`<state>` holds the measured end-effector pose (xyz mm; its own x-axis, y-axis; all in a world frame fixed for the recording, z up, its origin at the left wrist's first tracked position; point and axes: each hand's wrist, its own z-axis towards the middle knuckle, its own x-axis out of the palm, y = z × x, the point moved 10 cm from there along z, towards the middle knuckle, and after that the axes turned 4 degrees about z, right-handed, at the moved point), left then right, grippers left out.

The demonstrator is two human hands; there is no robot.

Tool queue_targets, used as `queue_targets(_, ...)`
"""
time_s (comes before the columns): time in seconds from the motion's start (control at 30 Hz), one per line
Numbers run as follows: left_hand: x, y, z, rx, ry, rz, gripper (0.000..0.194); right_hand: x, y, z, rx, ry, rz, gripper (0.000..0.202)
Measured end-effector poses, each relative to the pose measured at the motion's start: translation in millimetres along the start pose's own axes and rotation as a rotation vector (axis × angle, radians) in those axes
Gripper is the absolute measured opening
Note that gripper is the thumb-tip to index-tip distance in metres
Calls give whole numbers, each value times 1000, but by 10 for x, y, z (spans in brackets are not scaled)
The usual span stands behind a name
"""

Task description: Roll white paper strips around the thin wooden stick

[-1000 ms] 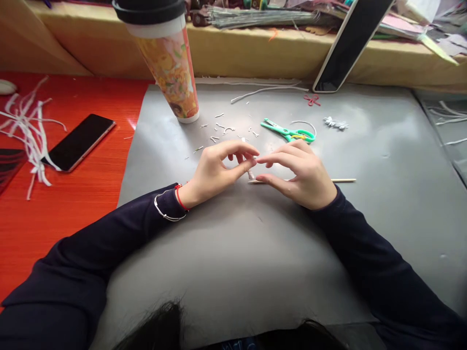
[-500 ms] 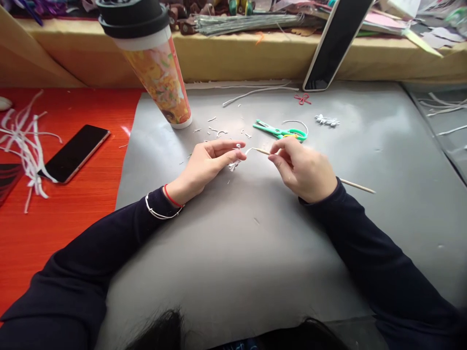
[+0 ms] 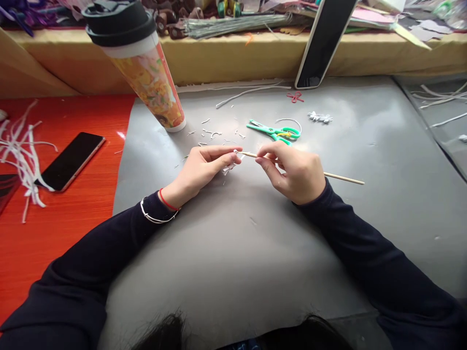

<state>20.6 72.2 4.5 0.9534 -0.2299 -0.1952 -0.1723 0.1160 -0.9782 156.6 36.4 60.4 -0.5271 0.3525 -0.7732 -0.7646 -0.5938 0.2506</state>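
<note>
Between the thumb and fingers of my left hand (image 3: 204,167) is a small white paper-like piece (image 3: 229,168), its frilly end hanging below the thumb. My right hand (image 3: 294,170) is closed around a thin wooden stick (image 3: 343,178), whose long end sticks out to the right past the wrist. The stick's pointed tip touches a small white bit at my left fingertips. Much of the white piece is hidden by my fingers. Just beyond my right hand lie green-handled scissors (image 3: 272,131). Small white scraps (image 3: 215,135) are scattered beyond my left hand.
A tall lidded cup (image 3: 146,73) stands at the back left of the grey mat (image 3: 219,253). A phone (image 3: 73,160) and white strips (image 3: 27,155) lie on the red table. A dark-screened device (image 3: 324,46) leans at the back, near a red bow shape (image 3: 295,97) and white knotted pieces (image 3: 320,117).
My right hand has moved left, bringing the stick's tip onto the white piece at my left fingertips; a thin white strand showed between them before. The whole view has shifted slightly.
</note>
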Motion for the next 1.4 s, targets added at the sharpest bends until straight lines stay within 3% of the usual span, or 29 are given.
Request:
queue_targets(0.23,-20,-42,-11,30,-25,42,31,27,-6,-7,8,30,-3,18)
queue_targets(0.53,-33,-225,-67,244,-92,264,18,71,27,-16,-31,77,32,17)
queue_targets(0.87,12,-201,-49,225,-41,216,19,198,111,-40,-81,189,199,32)
queue_targets(1.1,12,-141,-40,172,-20,196,22,172,99,-23,-87,142,364,32)
queue_targets(1.4,85,-105,-48,62,74,110,24,151,49,-18,-36,123,354,32)
